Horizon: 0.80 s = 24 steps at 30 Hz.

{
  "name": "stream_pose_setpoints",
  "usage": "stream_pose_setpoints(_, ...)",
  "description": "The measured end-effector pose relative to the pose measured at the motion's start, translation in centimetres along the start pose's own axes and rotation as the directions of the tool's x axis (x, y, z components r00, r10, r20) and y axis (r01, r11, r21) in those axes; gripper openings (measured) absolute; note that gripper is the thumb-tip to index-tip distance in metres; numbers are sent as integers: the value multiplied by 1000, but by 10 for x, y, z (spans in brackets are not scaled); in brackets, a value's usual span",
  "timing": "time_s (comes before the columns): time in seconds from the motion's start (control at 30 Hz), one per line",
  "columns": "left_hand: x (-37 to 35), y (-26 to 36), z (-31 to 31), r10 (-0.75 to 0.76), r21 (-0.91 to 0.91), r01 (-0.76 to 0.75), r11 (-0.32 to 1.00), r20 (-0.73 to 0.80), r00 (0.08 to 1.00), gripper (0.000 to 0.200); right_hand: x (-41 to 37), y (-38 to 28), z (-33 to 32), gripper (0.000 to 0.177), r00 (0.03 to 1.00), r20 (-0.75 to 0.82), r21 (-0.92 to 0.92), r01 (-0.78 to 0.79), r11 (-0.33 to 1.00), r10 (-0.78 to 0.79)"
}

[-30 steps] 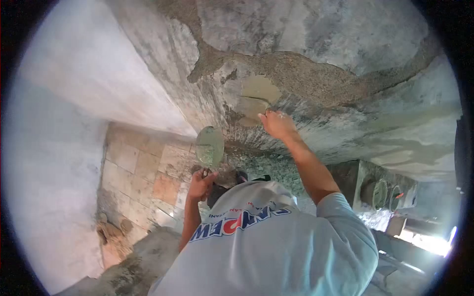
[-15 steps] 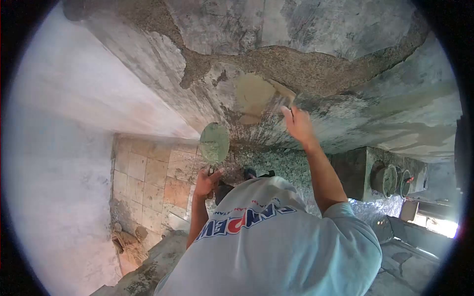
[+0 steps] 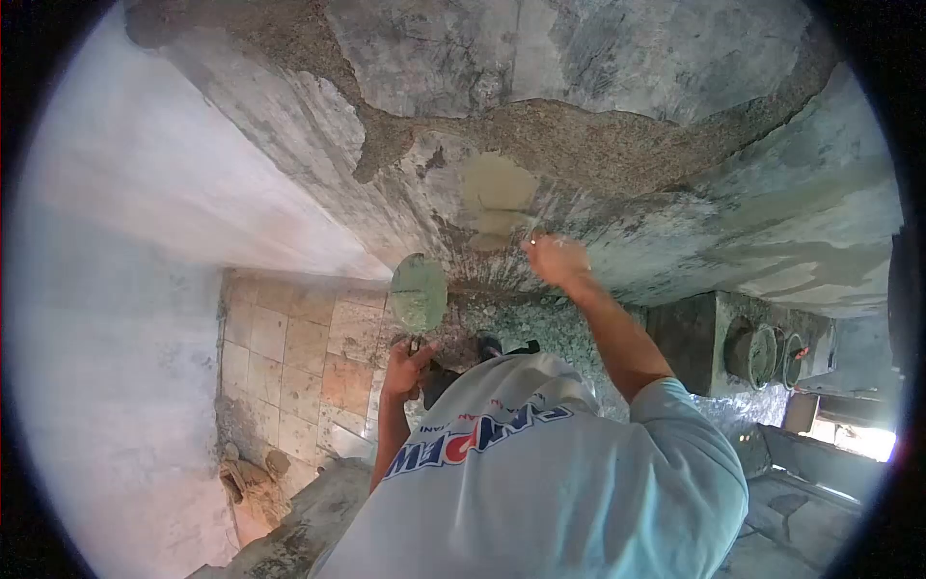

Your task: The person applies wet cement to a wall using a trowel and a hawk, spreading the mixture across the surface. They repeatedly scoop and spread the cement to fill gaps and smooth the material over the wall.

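Observation:
My right hand (image 3: 559,259) is closed on a putty knife (image 3: 529,224), whose blade is partly hard to make out against the wall. It sits at the lower edge of a fresh wet plaster patch (image 3: 497,181) on the rough wall. Lower down and to the left, my left hand (image 3: 409,367) grips the handle of an oval plaster board (image 3: 420,291). Its face is greenish grey and looks smeared with plaster. The board is held apart from the wall, above the floor.
A band of rough exposed mortar (image 3: 579,145) crosses the wall. At the right, buckets (image 3: 752,352) stand by a grey block (image 3: 685,338). Dirty floor tiles (image 3: 299,338) lie at left beside a pale wall (image 3: 116,367). A crumpled sack-like item (image 3: 256,487) rests near the corner.
My right hand has moved down and left, bringing the putty knife from the patch's upper right side to its lower edge. The board in my left hand appears slightly lower.

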<state>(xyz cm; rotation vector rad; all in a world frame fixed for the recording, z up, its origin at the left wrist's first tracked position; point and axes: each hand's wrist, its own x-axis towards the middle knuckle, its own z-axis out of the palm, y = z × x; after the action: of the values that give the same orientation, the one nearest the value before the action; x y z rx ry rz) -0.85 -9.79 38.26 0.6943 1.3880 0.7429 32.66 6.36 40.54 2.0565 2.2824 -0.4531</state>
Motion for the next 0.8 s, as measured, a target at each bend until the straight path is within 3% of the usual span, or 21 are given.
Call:
stream_pose_setpoints(0.2, 6, 11, 4, 4, 46, -5, 999, 30, 1000, 26, -15, 25, -17, 47, 979, -204, 97, 11, 995, 9)
stream_pose_setpoints(0.4, 9, 14, 8, 95, 111, -103, 989, 70, 993, 29, -49, 51, -20, 46, 938, -329, 413, 39, 910, 109)
stream_pose_setpoints(0.57, 20, 25, 21, 119, 113, -137, 984, 149, 982, 31, -96, -1, 5, 44, 983, -96, 393, 181, 902, -156)
stream_pose_setpoints(0.67, 31, 19, 27, 148, 238, -175, 955, 128, 981, 33, -104, -25, 34, 45, 942, -133, 333, 335, 881, -307)
stream_pose_setpoints(0.77, 20, 43, 37, 164, 402, -213, 891, 152, 975, 34, -109, -43, 22, 45, 958, -63, 284, 287, 915, -281)
stream_pose_setpoints(0.8, 17, 47, 40, 161, 379, -215, 900, 170, 972, 35, -109, -47, 19, 45, 953, -73, 272, 304, 913, -295)
